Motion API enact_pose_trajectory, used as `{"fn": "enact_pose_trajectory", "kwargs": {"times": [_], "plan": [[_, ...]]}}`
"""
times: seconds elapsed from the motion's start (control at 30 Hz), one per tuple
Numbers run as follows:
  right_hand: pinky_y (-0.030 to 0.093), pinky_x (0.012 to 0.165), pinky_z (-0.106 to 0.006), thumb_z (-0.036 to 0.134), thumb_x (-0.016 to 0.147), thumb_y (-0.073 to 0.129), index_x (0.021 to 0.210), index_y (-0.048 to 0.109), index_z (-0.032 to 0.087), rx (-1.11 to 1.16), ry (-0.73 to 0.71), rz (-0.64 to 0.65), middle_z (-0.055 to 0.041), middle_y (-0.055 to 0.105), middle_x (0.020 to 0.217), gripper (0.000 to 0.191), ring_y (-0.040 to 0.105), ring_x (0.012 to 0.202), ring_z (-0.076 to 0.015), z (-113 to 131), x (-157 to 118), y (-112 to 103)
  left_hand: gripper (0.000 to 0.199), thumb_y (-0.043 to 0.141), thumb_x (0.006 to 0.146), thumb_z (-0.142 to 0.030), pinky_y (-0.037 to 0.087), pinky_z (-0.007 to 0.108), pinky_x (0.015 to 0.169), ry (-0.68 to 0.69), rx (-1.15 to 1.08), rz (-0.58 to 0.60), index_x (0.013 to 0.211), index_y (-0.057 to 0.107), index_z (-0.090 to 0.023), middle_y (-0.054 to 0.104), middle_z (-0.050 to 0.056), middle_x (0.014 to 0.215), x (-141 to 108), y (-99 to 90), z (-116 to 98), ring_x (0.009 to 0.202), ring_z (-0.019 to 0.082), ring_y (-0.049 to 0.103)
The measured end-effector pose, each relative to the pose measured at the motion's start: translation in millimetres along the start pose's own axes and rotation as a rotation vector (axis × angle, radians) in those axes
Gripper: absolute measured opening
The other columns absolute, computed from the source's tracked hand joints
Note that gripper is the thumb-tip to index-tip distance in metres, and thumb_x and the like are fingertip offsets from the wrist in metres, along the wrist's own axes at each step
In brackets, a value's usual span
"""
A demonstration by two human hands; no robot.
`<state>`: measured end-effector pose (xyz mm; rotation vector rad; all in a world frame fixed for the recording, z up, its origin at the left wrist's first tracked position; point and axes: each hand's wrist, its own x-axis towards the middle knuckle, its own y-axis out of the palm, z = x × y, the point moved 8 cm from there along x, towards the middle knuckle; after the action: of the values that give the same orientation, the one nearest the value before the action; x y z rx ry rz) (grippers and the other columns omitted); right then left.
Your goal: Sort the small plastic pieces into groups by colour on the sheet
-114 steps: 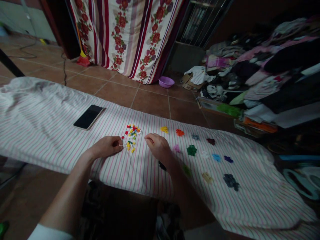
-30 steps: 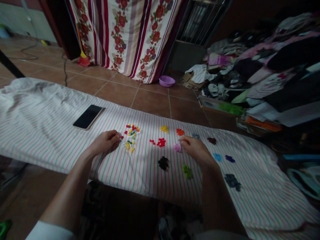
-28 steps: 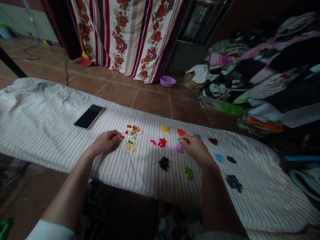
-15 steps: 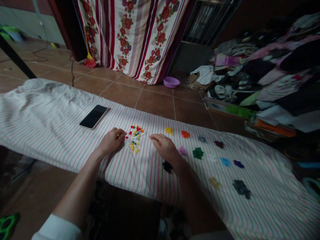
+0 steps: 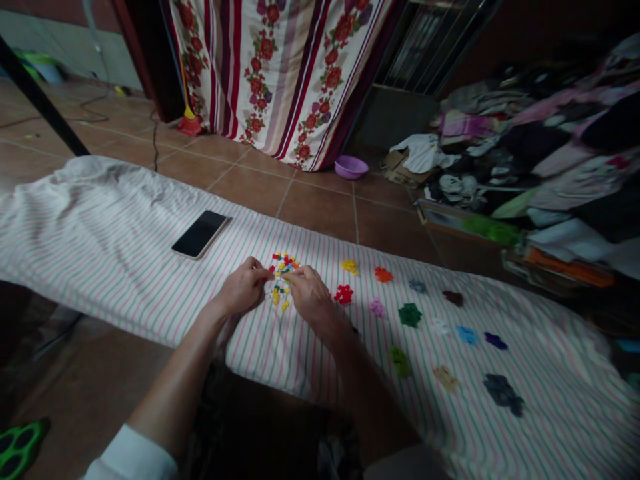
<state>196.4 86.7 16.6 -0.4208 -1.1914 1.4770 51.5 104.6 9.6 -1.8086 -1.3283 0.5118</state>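
Note:
A mixed pile of small coloured pieces [image 5: 279,298], red, yellow, green, white and blue, lies on the striped cloth [image 5: 260,347] between my hands. My left hand [image 5: 244,287] is at the pile's left side, thumb and forefinger pinched; whatever is between them is too small to make out. Over the right part of the pile, my right hand [image 5: 313,298] has its fingertips pinched together and covers some pieces. Just right of it sits a red heap [image 5: 343,294], with a yellow heap [image 5: 349,267] farther back. My right forearm hides most of a black heap [image 5: 355,330].
Single-colour heaps spread rightward: orange [image 5: 383,274], pink [image 5: 377,307], dark green [image 5: 410,315], lime [image 5: 399,361], tan [image 5: 446,379], dark grey [image 5: 503,394] and others. A phone [image 5: 201,234] lies left of the pile. Beyond the cloth, a purple basin [image 5: 351,167] stands on the floor.
My right hand has moved left onto the mixed pile, uncovering the red and lime heaps. My left hand has come closer to the pieces. The whole view has shifted slightly.

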Motion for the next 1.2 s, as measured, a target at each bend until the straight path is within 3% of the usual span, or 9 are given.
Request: {"fn": "enact_pose_trajectory", "kwargs": {"times": [0.13, 0.53, 0.77, 0.93, 1.2], "plan": [[0.048, 0.085, -0.033, 0.014, 0.087, 0.051, 0.096, 0.071, 0.023, 0.027, 0.03, 0.006, -0.0064, 0.059, 0.093, 0.024, 0.057, 0.091, -0.0189, -3, 3, 1, 0.032, 0.043, 0.088, -0.015, 0.051, 0.031, 0.086, -0.004, -0.012, 0.008, 0.101, 0.071, -0.02, 0.056, 0.008, 0.103, 0, -1.1, 0, 0.09, 0.015, 0.062], [0.046, 0.081, -0.032, 0.017, 0.087, 0.054, 0.094, 0.071, 0.023, -0.033, 0.076, 0.081, -0.0056, 0.059, 0.089, 0.019, 0.056, 0.088, -0.0195, -2, 12, 5, 0.033, 0.042, 0.087, -0.016, 0.05, 0.032, 0.09, -0.021, -0.018, 0.031, 0.103, 0.071, -0.018, 0.059, 0.008, 0.101, -1, -2.6, -4, 0.09, 0.016, 0.062], [0.046, 0.082, -0.03, 0.016, 0.086, 0.051, 0.092, 0.068, 0.022, 0.068, 0.03, -0.021, -0.005, 0.06, 0.088, 0.019, 0.057, 0.087, -0.0185, 3, 11, -2, 0.034, 0.04, 0.087, -0.018, 0.049, 0.03, 0.088, -0.025, -0.044, 0.037, 0.103, 0.07, -0.018, 0.06, 0.007, 0.099, -1, -5.9, -4, 0.088, 0.015, 0.063], [0.047, 0.078, -0.029, 0.012, 0.082, 0.047, 0.087, 0.064, 0.02, 0.138, 0.021, -0.024, -0.0039, 0.064, 0.083, 0.019, 0.059, 0.079, -0.017, 2, 11, -6, 0.033, 0.04, 0.088, -0.021, 0.05, 0.03, 0.086, -0.033, -0.02, 0.029, 0.102, 0.069, -0.018, 0.062, 0.007, 0.099, 0, -7.2, -4, 0.088, 0.016, 0.063], [0.046, 0.072, -0.028, 0.013, 0.078, 0.049, 0.087, 0.061, 0.021, 0.184, 0.121, -0.067, -0.0029, 0.066, 0.081, 0.016, 0.06, 0.075, -0.0163, -7, 8, -18, 0.032, 0.041, 0.087, -0.021, 0.05, 0.033, 0.086, -0.043, -0.009, 0.009, 0.1, 0.07, -0.017, 0.064, 0.008, 0.097, 1, -8.1, -2, 0.088, 0.018, 0.063]]}}
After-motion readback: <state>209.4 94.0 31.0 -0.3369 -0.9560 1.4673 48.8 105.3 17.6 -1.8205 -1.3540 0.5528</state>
